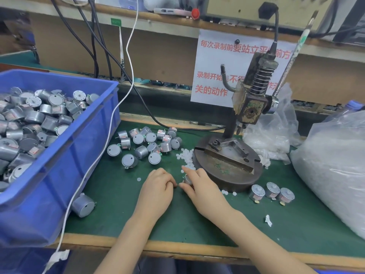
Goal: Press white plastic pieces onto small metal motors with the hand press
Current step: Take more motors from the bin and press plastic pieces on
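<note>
fingers of the right hand (pixel 199 186) curl round a small metal motor (pixel 187 180) on the green mat (pixel 122 204), while the bent fingertips of the left hand (pixel 158 186) meet them, perhaps pinching a white piece, though blur leaves that unclear. loose white plastic pieces (pixel 186 155) lie just beyond, against the round base of the hand press (pixel 227 171); more motors (pixel 146 145) sit clustered to the left, beside the blue bin (pixel 88 147).

left hand (pixel 158 187): palm down, fingers curled under, any hold hidden | right hand (pixel 200 186): palm down, forefinger stretched forward, thumb and other fingers gripping a small silver cylindrical metal motor (pixel 187 180) | both hands: fingertips almost meeting | bare forearms (pixel 254 232): entering from the bottom edge, converging
</note>
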The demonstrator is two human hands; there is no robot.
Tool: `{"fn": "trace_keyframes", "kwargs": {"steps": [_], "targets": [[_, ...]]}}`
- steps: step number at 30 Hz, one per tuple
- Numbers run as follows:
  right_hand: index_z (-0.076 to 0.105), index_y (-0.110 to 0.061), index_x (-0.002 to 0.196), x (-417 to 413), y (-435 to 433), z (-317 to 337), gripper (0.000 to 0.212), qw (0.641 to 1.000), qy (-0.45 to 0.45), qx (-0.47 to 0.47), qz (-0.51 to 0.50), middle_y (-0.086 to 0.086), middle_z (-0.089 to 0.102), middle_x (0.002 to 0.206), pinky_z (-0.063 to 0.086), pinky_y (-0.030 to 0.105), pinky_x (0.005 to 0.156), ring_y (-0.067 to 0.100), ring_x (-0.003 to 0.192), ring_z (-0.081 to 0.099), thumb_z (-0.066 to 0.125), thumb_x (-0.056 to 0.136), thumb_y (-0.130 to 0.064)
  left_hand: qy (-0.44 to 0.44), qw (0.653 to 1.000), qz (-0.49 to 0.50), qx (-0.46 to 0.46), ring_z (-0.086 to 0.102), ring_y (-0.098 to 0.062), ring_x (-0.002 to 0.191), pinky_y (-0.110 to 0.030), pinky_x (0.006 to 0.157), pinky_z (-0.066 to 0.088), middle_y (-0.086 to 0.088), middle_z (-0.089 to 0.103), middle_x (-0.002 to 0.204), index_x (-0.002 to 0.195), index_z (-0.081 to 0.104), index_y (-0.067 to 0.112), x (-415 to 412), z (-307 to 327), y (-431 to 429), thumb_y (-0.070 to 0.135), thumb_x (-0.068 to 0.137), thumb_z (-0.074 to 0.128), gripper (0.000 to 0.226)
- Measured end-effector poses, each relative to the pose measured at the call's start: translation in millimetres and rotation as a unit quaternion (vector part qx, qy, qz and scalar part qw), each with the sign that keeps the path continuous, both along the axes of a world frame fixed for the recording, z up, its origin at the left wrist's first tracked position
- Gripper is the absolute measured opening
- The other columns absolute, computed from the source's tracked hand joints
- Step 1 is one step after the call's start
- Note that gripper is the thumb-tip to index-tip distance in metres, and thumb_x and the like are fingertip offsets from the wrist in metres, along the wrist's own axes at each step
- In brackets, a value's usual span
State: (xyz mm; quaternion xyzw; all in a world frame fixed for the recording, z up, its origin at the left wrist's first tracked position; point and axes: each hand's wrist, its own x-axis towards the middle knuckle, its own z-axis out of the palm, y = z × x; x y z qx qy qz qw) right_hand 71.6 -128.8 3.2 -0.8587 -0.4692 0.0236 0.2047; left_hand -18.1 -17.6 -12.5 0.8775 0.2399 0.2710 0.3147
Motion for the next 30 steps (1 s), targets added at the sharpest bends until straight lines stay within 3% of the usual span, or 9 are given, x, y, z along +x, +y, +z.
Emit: {"fn": "trace_keyframes", "kwargs": {"steps": [3,8,15,20,23,27,30], "targets": [[0.046,-0.021,0.128,2,-10,8,0.04,1.0,0.004,-0.017,-0.021,0.001,0.05,0.11,0.039,0.031,0.085,0.02,0.108,0.048,0.048,0.094,-0.043,0.004,1.0,0.009,-0.015,0.047,-0.016,0.089,-0.017,0.073,0.028,0.005,0.051,0.08,0.074,0.069,0.007,1,1,2,-0.005,0.083,0.046,0.027],[0.046,-0.02,0.106,0,-26,18,0.031,0.999,-0.011,-0.031,-0.035,-0.003,0.057,0.105,0.032,0.029,0.069,0.019,0.101,0.049,0.058,0.087,-0.041,0.006,1.0,0.007,-0.013,0.048,-0.016,0.09,-0.018,0.073,0.028,0.007,0.049,0.079,0.073,0.069,0.007,1,2,1,-0.006,0.083,0.046,0.028],[0.054,-0.015,0.122,-3,-34,23,0.043,0.997,-0.007,-0.077,-0.007,0.001,0.049,0.115,0.036,0.027,0.083,0.02,0.109,0.05,0.06,0.086,-0.037,0.004,1.0,-0.003,-0.013,0.044,-0.013,0.088,-0.016,0.072,0.028,0.016,0.044,0.076,0.07,0.065,0.012,0,3,0,-0.006,0.083,0.045,0.03],[0.064,-0.02,0.112,20,-42,50,0.034,0.987,0.041,0.11,-0.109,-0.007,0.054,0.099,0.037,0.02,0.08,0.011,0.094,0.054,0.067,0.08,-0.032,0.0,1.0,-0.01,-0.012,0.045,-0.013,0.088,-0.017,0.071,0.027,0.015,0.045,0.076,0.067,0.061,0.017,-1,2,0,-0.006,0.083,0.045,0.033],[0.066,-0.015,0.11,47,-43,67,0.035,0.959,0.079,0.204,-0.182,-0.001,0.063,0.101,0.044,0.028,0.086,0.014,0.096,0.058,0.07,0.079,-0.029,-0.006,0.999,-0.002,-0.043,0.048,-0.013,0.085,-0.018,0.069,0.029,0.011,0.051,0.077,0.06,0.058,0.022,0,2,2,-0.007,0.082,0.045,0.039],[0.064,-0.008,0.113,75,-37,68,0.038,0.94,0.059,0.226,-0.25,0.003,0.062,0.096,0.041,0.029,0.078,0.02,0.095,0.057,0.068,0.082,-0.029,-0.055,0.988,0.028,-0.143,0.058,-0.011,0.081,-0.007,0.066,0.037,0.003,0.062,0.078,0.055,0.061,0.022,-1,5,5,-0.01,0.08,0.044,0.043],[0.063,-0.01,0.115,86,-29,58,0.042,0.948,0.011,0.173,-0.266,0.008,0.063,0.107,0.042,0.039,0.091,0.026,0.106,0.054,0.066,0.084,-0.036,-0.058,0.986,0.028,-0.155,0.059,-0.009,0.081,-0.006,0.069,0.038,0.002,0.063,0.078,0.056,0.062,0.02,-3,6,5,-0.009,0.08,0.045,0.042]]}}
